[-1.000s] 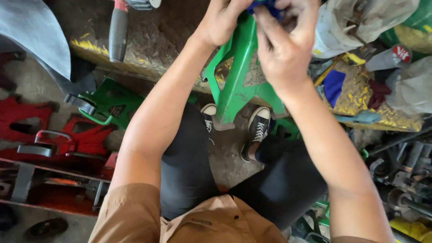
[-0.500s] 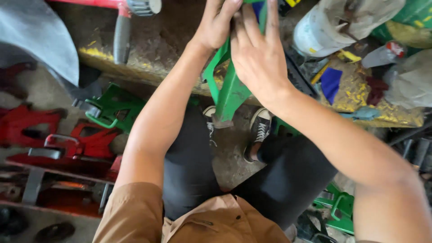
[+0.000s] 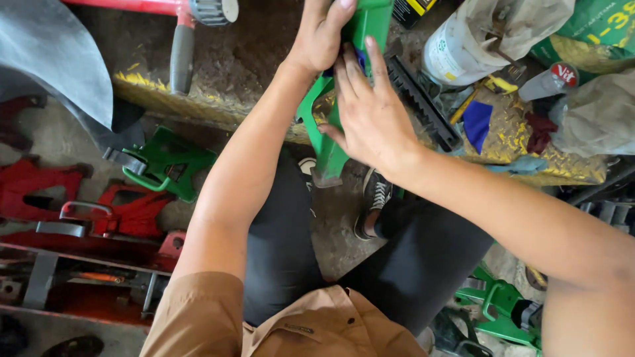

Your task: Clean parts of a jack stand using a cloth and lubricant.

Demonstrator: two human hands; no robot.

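Two hands on one green jack stand point(image 3: 331, 142), held upright over the floor between the knees, its foot hanging above the shoes. Left hand point(image 3: 322, 36) clenched around the top of the stand; right hand point(image 3: 370, 112) flat against its face, fingers point(image 3: 374, 56) spread, gripping nothing, with something blue half hidden under them. Risks, judged: painted metal could slide from the single grip and drop onto the feet; fingertips lie near the black toothed bar point(image 3: 423, 99) to the right and could get pinched.
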